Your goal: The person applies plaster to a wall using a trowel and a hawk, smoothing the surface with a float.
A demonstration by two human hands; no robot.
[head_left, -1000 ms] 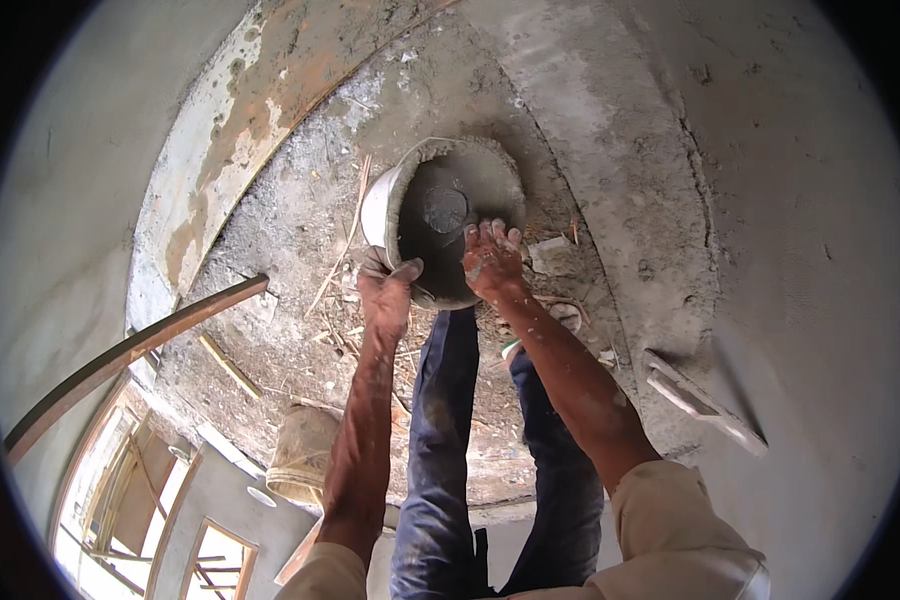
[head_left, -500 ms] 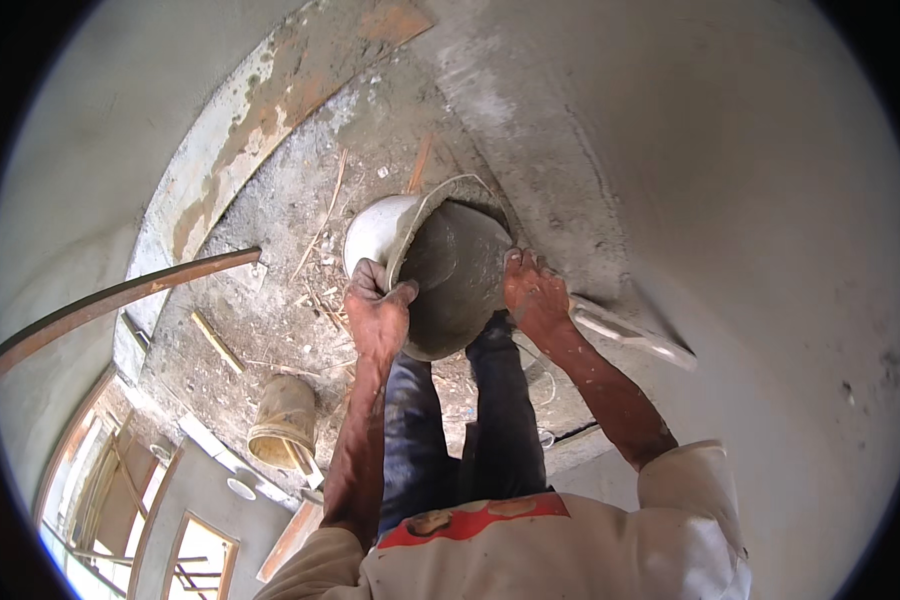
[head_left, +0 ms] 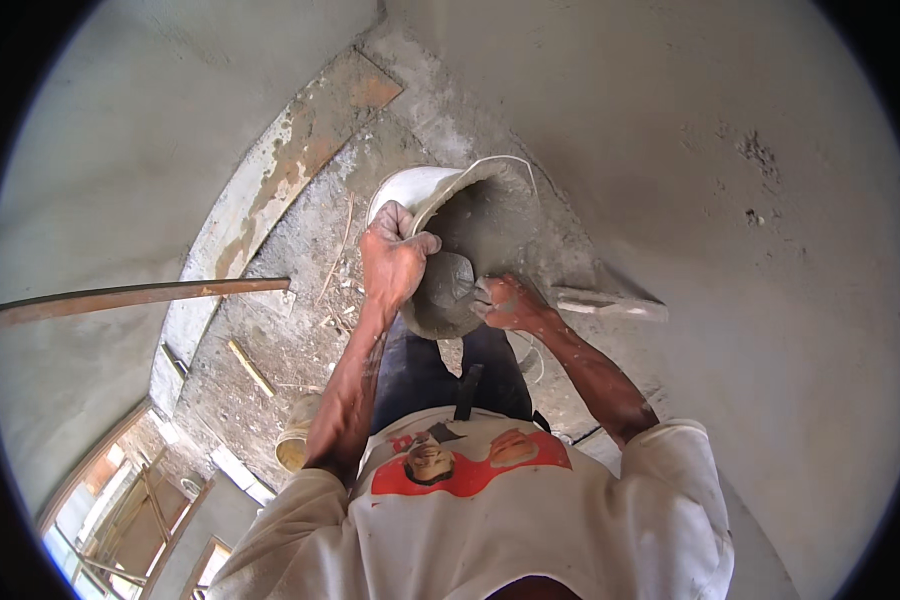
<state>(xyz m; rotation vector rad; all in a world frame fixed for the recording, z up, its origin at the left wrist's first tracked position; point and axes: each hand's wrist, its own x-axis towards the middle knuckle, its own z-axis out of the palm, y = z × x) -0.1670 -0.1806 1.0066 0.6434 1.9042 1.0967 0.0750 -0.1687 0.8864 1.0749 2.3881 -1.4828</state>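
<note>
A white bucket (head_left: 400, 187), coated inside with grey mortar, is tilted so its mouth faces me. My left hand (head_left: 393, 258) is closed around its left rim, the thumb on the inner side. My right hand (head_left: 512, 302) reaches into the mouth at the lower right, fingers curled. They pinch the edge of a thin, rounded grey scraper-like piece (head_left: 450, 279), which lies against the mortar-smeared inside wall. Its exact kind cannot be made out. The bucket's thin handle (head_left: 510, 158) arcs over the far rim.
A mortar-stained board (head_left: 270, 190) runs along the left wall, with a wooden strip (head_left: 140, 296) sticking out near it. Wood scraps litter the floor. A dirty yellowish bucket (head_left: 293, 440) stands lower left, partly behind my arm. A pale straightedge (head_left: 610, 304) lies at the right wall's foot.
My right hand has left the bucket's right rim and moved inside the mouth onto the rounded piece. The bucket has risen toward me and tilted further; my left hand keeps its rim hold.
</note>
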